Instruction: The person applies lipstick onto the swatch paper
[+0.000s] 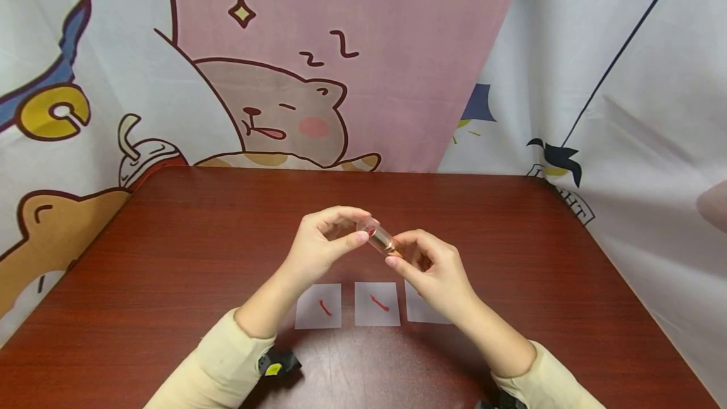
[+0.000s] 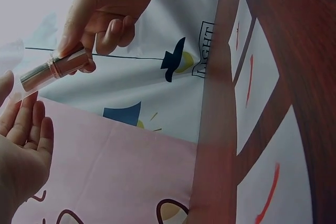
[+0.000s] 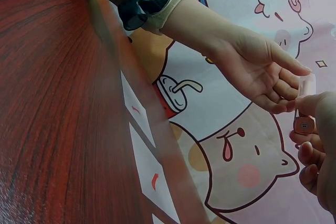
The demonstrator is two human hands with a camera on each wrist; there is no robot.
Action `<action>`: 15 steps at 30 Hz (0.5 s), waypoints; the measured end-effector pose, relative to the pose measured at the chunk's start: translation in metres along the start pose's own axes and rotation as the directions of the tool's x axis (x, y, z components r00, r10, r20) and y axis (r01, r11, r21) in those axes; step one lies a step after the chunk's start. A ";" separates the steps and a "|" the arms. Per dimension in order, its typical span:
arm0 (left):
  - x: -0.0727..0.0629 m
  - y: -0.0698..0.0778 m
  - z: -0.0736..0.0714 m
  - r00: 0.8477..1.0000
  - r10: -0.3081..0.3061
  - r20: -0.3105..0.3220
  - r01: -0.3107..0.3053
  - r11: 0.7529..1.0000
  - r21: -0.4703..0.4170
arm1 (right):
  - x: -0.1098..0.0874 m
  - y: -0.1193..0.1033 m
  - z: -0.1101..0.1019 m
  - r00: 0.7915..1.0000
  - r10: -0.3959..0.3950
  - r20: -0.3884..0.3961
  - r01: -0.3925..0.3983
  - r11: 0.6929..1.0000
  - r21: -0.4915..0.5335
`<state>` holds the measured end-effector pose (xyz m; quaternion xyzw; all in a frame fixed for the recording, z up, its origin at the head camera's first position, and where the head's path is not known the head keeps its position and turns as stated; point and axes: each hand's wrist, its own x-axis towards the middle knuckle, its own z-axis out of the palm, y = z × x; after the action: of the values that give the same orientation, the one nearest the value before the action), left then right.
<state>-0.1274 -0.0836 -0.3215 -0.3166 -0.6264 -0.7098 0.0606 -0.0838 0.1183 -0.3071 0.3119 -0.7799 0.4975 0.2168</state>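
Note:
Above the table, both hands hold a gold lipstick (image 1: 383, 242) with a clear cap (image 1: 368, 226), tilted with the capped end up to the left. My left hand (image 1: 318, 242) pinches the cap between thumb and fingers. Gripping the gold base is my right hand (image 1: 437, 267). The left wrist view shows the lipstick's shiny tube (image 2: 55, 71) partly inside the clear cap; whether the cap is fully seated I cannot tell. In the right wrist view the base end (image 3: 304, 125) faces the camera.
On the brown table (image 1: 227, 232) below lie a left paper (image 1: 308, 317), a middle paper (image 1: 365, 315) and a right paper (image 1: 423, 311), each with a red stroke. The right one is partly covered by my right hand. A cartoon-printed cloth (image 1: 397, 81) hangs behind.

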 end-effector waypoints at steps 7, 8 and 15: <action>-0.001 -0.003 0.002 1.000 -0.019 -0.008 0.019 1.000 -0.021 | 0.000 0.001 0.000 1.000 -0.004 -0.005 0.004 1.000 0.002; -0.001 -0.003 0.003 1.000 -0.025 -0.010 0.025 0.999 -0.020 | 0.000 0.001 0.000 1.000 -0.008 -0.008 0.008 1.000 -0.002; -0.002 -0.005 0.004 0.998 -0.052 -0.021 0.052 0.999 -0.001 | -0.002 0.012 0.003 0.998 -0.060 -0.032 0.058 0.997 -0.046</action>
<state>-0.1268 -0.0792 -0.3264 -0.2927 -0.6336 -0.7145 0.0486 -0.0912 0.1198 -0.3178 0.3215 -0.7775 0.4784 0.2514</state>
